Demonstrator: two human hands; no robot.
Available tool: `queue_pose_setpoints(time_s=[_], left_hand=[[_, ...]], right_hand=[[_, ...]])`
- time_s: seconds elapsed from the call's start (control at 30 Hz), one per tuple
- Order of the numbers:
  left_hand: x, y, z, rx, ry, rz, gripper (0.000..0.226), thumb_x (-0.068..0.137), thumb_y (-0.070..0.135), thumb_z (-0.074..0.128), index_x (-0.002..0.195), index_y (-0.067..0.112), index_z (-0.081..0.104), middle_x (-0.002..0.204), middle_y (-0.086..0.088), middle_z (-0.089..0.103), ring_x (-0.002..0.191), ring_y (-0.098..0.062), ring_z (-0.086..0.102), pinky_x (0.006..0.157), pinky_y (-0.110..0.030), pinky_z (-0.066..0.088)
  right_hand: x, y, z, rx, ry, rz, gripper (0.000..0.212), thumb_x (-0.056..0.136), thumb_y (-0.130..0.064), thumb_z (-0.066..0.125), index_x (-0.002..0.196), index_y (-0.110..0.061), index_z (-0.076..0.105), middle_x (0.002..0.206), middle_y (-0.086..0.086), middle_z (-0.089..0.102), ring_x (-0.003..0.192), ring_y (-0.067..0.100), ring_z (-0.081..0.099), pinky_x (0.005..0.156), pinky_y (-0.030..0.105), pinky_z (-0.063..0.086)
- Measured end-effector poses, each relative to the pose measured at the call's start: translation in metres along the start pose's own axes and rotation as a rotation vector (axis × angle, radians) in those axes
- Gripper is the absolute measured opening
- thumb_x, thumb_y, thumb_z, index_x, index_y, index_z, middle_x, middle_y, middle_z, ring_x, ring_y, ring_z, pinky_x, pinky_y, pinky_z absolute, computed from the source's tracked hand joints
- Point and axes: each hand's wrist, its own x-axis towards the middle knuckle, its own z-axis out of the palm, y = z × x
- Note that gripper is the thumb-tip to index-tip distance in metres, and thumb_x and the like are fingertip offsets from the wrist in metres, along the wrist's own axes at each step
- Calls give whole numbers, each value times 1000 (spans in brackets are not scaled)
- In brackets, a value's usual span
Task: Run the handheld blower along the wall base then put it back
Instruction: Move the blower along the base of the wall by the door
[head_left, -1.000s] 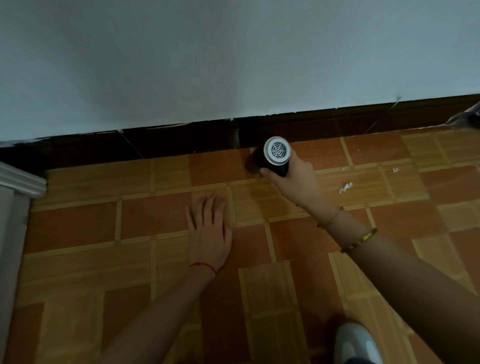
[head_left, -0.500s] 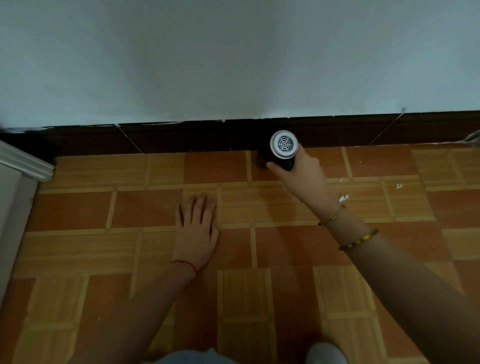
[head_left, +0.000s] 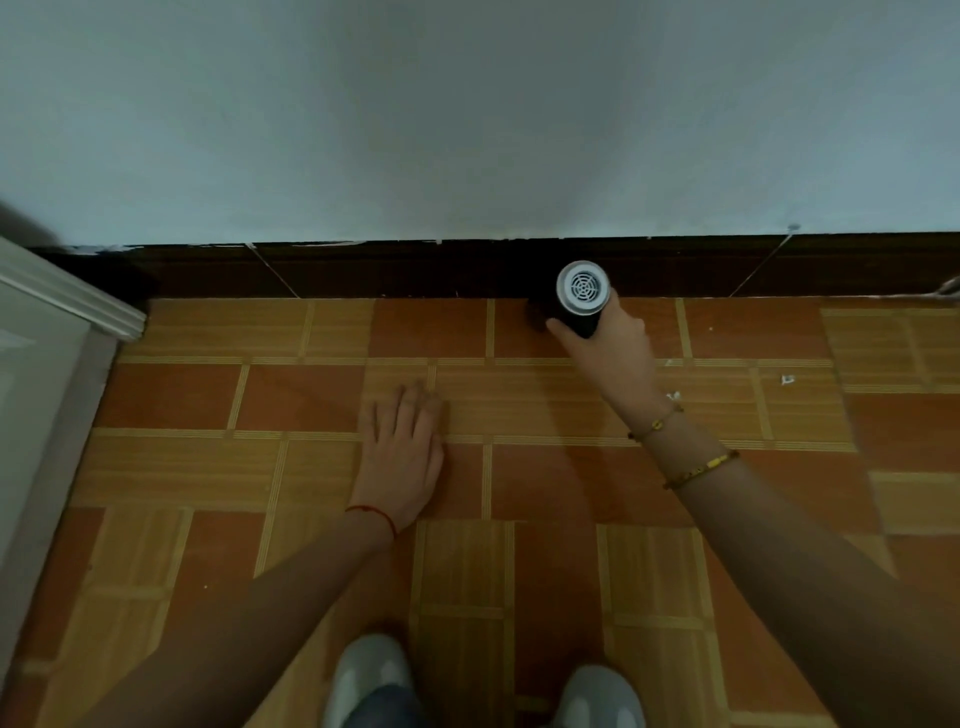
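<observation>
My right hand (head_left: 615, 349) grips a small black handheld blower (head_left: 581, 296) whose round white grille faces me. Its nozzle end points at the dark brown wall base (head_left: 395, 270), low over the floor, and is hidden in shadow. My left hand (head_left: 402, 453) lies flat on the orange tiled floor (head_left: 545, 488), fingers together and stretched toward the wall, holding nothing.
A pale wall (head_left: 467, 119) rises above the dark skirting. A white moulded door frame (head_left: 62, 306) juts in at the left. Small white scraps (head_left: 788, 379) lie on the tiles to the right. Both my white shoes (head_left: 371, 675) show at the bottom edge.
My view has tilted down and shifted, bringing both shoes into sight. The blower stays at the wall base in my right hand and has edged right along it; the left hand stays flat on the floor.
</observation>
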Motion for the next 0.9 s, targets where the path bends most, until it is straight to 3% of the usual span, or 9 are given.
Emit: queue_pose_setpoints(time_s=[0.17, 0.37, 0.6, 0.7, 0.8, 0.9], left_hand=[[4, 30, 6, -78, -47, -31, 55, 99, 33, 23, 150, 16, 36, 157, -13, 33, 148, -32, 23, 120, -60, 20], [31, 51, 23, -160, -10, -98, 56, 99, 36, 26, 151, 16, 34, 157, -14, 32, 149, -34, 22, 120, -62, 14], [29, 44, 36, -165, 64, -124, 57, 99, 35, 27, 152, 16, 35, 158, -14, 32, 149, -33, 23, 119, -63, 14], [30, 44, 37, -174, 82, -117, 57, 98, 35, 29, 152, 18, 34, 158, -14, 31, 148, -33, 23, 119, -64, 14], [29, 42, 37, -174, 80, -107, 58, 98, 34, 32, 153, 19, 33, 159, -14, 31, 148, -34, 23, 118, -64, 15], [30, 43, 36, -171, 83, -107, 57, 97, 35, 32, 152, 18, 34, 158, -14, 33, 148, -34, 24, 117, -64, 17]], right_hand=[[-2, 13, -9, 8, 78, 29, 71, 86, -44, 70, 143, -14, 39, 121, 12, 67, 108, 34, 64, 86, 46, 55], [5, 11, -1, -4, -121, -44, 72, 82, -52, 70, 142, -23, 41, 124, 7, 66, 114, 30, 62, 92, 48, 54], [6, 32, -15, 40, 40, -10, 69, 84, -44, 72, 141, -16, 43, 123, 6, 67, 112, 27, 63, 87, 36, 53], [7, 34, -16, 72, -65, -19, 66, 83, -44, 73, 138, -17, 46, 115, 5, 69, 95, 22, 66, 85, 38, 55], [8, 30, -13, 107, -153, -37, 61, 83, -43, 73, 133, -17, 49, 97, 1, 67, 73, 9, 55, 76, 32, 52], [8, 29, -10, 51, -65, -54, 64, 83, -45, 72, 136, -17, 49, 110, 2, 70, 88, 18, 65, 79, 34, 55]])
